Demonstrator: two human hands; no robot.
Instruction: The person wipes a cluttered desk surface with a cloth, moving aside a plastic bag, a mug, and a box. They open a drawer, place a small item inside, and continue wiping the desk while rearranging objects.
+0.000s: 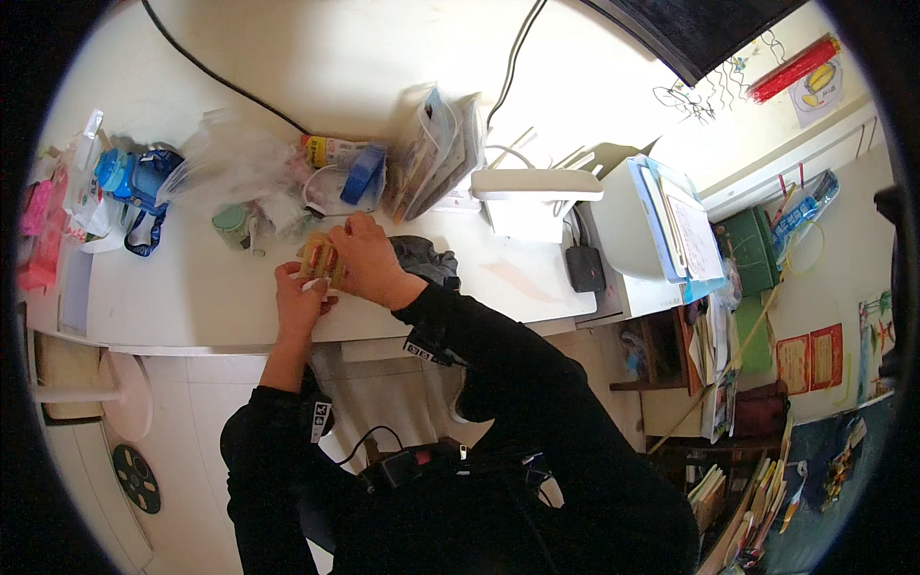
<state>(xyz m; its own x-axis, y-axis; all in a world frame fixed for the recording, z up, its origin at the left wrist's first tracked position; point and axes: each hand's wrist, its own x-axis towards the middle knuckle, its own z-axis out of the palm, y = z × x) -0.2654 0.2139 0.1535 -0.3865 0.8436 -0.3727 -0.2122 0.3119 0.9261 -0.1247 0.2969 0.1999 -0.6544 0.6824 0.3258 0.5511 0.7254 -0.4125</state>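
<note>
A small yellowish item with reddish parts (316, 256) is held between my two hands above the front part of a white desk (194, 302). My left hand (298, 298) grips its lower left side, with a bit of white material at the fingers. From the upper right, my right hand (366, 255) grips it, covering part of it. What exactly the item is, I cannot tell. A dark grey cloth item (424, 257) lies just right of my right hand. Left of the hands stands a jar with a pale green lid (231, 218), beside crumpled clear plastic bags (237, 162).
A blue water bottle (133, 180) with a strap stands at the left. Behind my hands are a blue tape roll (363, 172) and upright plastic folders (438, 154). To the right are a white lamp (537, 185), a black power adapter (584, 268) and a white bin (618, 230).
</note>
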